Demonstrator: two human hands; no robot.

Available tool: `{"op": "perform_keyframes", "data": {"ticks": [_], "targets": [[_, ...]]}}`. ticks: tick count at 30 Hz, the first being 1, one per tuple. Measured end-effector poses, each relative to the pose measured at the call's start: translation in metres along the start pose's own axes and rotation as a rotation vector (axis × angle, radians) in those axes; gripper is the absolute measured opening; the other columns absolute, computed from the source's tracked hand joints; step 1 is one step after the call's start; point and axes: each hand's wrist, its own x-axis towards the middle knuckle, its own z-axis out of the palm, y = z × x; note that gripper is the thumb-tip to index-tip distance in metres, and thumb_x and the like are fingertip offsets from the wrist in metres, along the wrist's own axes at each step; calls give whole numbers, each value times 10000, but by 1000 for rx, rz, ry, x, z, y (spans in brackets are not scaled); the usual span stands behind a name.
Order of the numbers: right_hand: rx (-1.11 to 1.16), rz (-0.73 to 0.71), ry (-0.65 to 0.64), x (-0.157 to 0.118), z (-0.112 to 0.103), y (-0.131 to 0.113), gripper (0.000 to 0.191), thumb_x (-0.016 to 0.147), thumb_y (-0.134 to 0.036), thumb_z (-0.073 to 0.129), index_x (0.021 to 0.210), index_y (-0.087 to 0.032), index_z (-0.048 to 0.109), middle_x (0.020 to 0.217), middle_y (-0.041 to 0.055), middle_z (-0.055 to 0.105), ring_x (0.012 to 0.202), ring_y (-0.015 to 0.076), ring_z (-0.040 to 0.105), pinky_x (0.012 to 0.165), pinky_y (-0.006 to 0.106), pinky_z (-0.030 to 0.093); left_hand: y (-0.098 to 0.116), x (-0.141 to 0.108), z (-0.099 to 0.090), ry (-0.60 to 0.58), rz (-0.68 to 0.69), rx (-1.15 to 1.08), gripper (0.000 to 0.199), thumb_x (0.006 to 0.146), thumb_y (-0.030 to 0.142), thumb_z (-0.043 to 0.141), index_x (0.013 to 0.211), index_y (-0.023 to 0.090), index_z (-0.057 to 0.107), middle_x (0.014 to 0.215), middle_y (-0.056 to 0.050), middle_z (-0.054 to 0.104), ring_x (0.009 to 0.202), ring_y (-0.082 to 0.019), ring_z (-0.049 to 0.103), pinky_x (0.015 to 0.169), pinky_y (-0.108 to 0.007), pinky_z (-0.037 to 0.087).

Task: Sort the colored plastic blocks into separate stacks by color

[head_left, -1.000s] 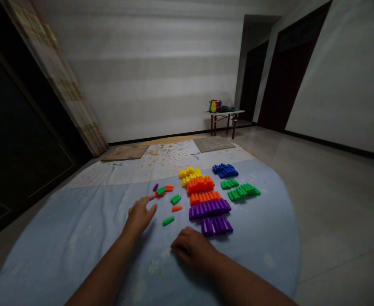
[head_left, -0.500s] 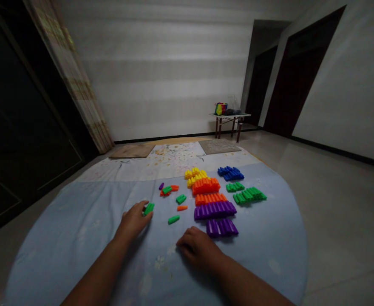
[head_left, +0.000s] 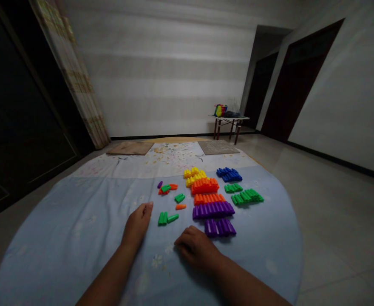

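Several small plastic pieces lie on a cloth-covered table. My left hand (head_left: 139, 221), fingers curled together, is left of two upright-looking green pieces (head_left: 162, 218); whether anything is inside it is hidden. A single green piece (head_left: 173, 218) lies against them. My right hand (head_left: 196, 246) rests loosely curled on the cloth, below the purple rows (head_left: 213, 210), its fingertips partly hidden. Orange rows (head_left: 205, 185), yellow pieces (head_left: 195, 175), blue pieces (head_left: 229, 174) and green rows (head_left: 248, 196) lie farther back. A mixed pile (head_left: 165, 188) sits left of another green pair (head_left: 179, 198).
Light blue cloth (head_left: 78, 221) covers the near part of the round table. A brown mat (head_left: 131, 148) and a grey mat (head_left: 219, 147) lie at its far edge. Beyond stands a small table (head_left: 230, 117) with a colourful bag (head_left: 220, 110).
The green pieces that were at my left hand now lie on the cloth beside the single green piece. My left hand is apart from them and its fingers have closed. My right hand has barely moved.
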Motion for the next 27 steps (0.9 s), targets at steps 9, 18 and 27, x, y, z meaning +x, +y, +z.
{"op": "perform_keyframes", "data": {"ticks": [9, 18, 27], "targets": [[-218, -66, 111, 53, -15, -29, 248, 814, -171, 520, 1048, -197, 595, 1006, 61, 621, 986, 206, 474, 881, 355, 373, -21, 0, 7, 156, -58, -121, 477, 820, 523, 289, 952, 181, 595, 717, -31, 638, 689, -190, 605, 646, -283, 466], [-563, 47, -167, 111, 6, -16, 264, 821, -341, 520, 965, -145, 619, 977, 117, 646, 953, 283, 505, 812, 460, 387, -38, 8, 5, 115, -99, -195, 459, 793, 546, 316, 953, 209, 585, 721, -11, 645, 698, -193, 629, 663, -304, 498], [-354, -58, -19, 81, -60, -10, 375, 803, -340, 599, 1150, -208, 545, 1089, 69, 619, 980, 222, 538, 826, 364, 419, -41, 8, 4, 94, -135, -215, 406, 774, 555, 322, 911, 268, 575, 690, 35, 652, 708, -202, 636, 681, -337, 512]]}}
